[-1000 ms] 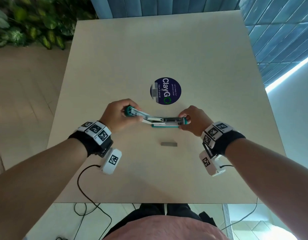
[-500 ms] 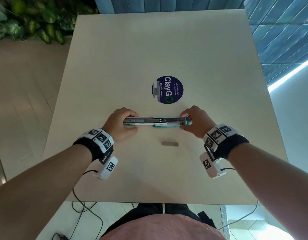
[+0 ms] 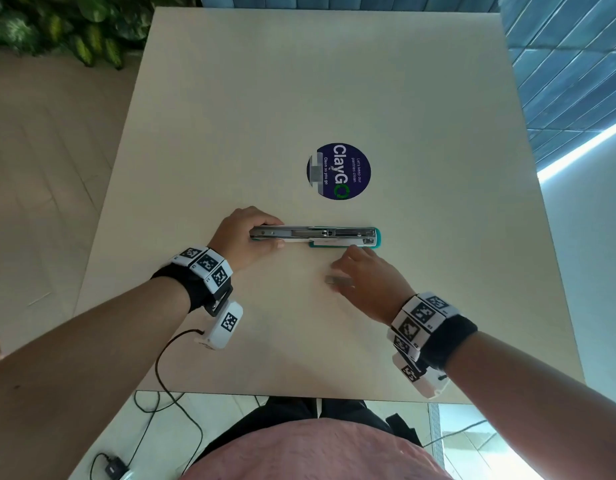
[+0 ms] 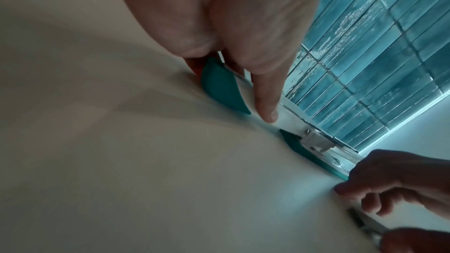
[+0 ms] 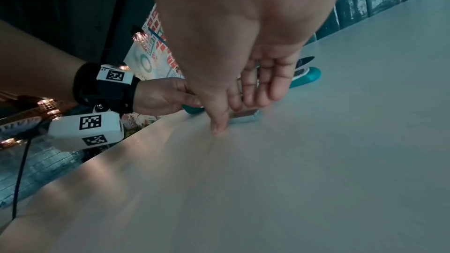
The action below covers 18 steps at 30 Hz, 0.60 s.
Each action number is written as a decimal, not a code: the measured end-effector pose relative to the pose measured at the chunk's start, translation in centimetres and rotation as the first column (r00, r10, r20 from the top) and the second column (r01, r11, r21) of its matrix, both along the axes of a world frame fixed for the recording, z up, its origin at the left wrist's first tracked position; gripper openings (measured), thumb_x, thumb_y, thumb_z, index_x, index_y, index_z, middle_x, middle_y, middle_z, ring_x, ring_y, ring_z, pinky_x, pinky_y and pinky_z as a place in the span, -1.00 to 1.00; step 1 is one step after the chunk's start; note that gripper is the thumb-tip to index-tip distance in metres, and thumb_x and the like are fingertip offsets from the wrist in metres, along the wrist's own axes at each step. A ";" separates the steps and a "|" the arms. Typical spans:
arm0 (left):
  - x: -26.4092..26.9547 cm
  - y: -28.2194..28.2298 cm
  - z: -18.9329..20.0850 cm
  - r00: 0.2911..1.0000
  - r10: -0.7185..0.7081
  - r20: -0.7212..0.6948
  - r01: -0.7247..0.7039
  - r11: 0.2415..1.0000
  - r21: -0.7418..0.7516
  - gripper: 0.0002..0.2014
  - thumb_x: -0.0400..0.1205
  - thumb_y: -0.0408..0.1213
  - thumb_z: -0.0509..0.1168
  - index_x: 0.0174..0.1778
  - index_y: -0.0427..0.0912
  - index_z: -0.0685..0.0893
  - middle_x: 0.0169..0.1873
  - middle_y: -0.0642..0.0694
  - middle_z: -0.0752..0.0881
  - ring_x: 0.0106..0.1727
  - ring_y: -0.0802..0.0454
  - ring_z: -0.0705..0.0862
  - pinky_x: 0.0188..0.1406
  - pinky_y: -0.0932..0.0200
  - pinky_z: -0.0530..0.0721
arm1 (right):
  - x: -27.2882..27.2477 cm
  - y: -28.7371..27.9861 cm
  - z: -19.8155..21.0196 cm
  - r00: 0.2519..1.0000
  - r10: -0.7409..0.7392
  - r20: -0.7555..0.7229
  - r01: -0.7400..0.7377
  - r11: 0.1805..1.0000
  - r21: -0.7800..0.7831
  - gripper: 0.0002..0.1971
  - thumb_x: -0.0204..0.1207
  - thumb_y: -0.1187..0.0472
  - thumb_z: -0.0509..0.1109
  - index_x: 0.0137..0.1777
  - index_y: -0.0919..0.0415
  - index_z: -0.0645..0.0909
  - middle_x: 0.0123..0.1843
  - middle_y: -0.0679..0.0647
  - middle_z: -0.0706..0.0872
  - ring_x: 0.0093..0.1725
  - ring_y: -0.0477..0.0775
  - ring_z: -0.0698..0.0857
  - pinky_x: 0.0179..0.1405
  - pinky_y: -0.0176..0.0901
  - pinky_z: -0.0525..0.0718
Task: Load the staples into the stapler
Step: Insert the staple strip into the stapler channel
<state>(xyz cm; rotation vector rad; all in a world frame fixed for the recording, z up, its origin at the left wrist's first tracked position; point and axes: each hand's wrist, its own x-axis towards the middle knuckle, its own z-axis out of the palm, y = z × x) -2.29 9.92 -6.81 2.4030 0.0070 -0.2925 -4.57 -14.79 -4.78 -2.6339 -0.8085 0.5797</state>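
Now: stapler (image 3: 315,236) lies flat on the counter (image 3: 438,133), folded fully open, its long axis running left to right across the person. Metal staple channel faces up; teal base end points right. Left hand (image 3: 244,240) grips the left end, fingers (image 4: 264,101) curled over the top half with the thumb along the near side, pinning it down. Staples (image 3: 337,280) lie as one short grey strip on the counter, just nearer the body than the stapler's right half, long axis about parallel to the stapler's. Right hand (image 3: 367,277) sits over that strip, palm down. In the right wrist view its fingers (image 5: 258,91) are nearly straight and only loosely bent, tips reaching past the far side of the strip (image 5: 244,116), thumb tip touching the counter at the near side. So the strip sits between thumb and fingers, but no pinch has closed on it; hand reads as open, holding nothing. Right hand is plainly the nearer one to the strip; left is occupied and well to the other side. Judgement: the coming move is a pinch across the strip's short width, then a short carry away from the body to the open channel. Because strip and channel already lie parallel, little turning should be needed. Whether the channel holds staples already cannot be told.
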 end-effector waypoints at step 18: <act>-0.1 -0.1 -0.1 1.000 0.010 0.022 -0.009 1.000 -0.020 -0.72 0.36 -0.17 0.52 -0.02 0.03 0.74 -0.17 0.02 0.70 -0.05 0.00 0.63 -0.05 0.25 0.50 | 6.3 -1.1 1.9 0.995 -0.090 0.039 0.086 0.992 0.096 -0.90 0.44 0.19 0.32 -0.11 0.14 0.65 -0.11 0.11 0.68 -0.07 0.13 0.56 -0.08 0.11 0.67</act>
